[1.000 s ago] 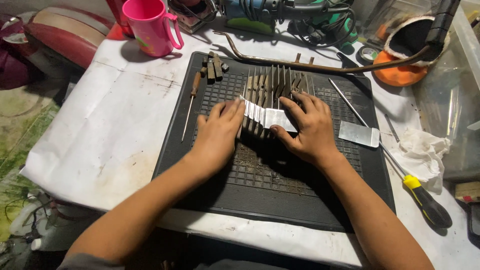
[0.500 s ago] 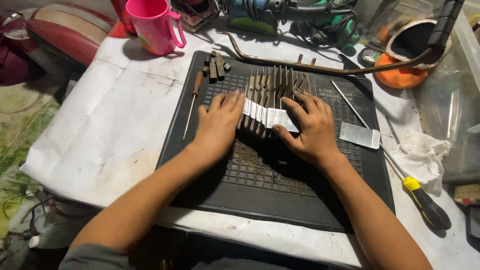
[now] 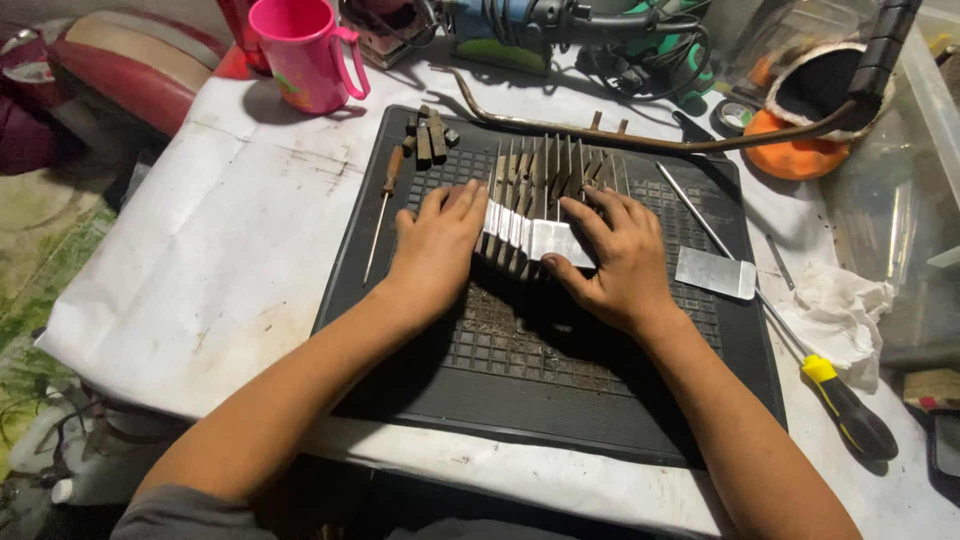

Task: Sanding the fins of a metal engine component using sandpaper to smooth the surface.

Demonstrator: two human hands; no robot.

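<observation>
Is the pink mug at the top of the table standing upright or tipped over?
Upright. The pink mug stands on its base on the white paper, handle to the side. Its top is cut off, so contents cannot be told.

Lighting even, fairly bright at ctr, falls off toward corners. Source seems overhead, approx 12 o'clock: short soft shadows fall toward 6 under left hand (image 3: 437,247) and right hand (image 3: 610,262), onto black mat (image 3: 560,400). White paper (image 3: 200,250) nr blown out at 9. Mild glare on metal plate (image 3: 715,272). Focus sharp at ctr; slight wide-angle bend at edges. Dark, murky at 7 and 3.
</observation>
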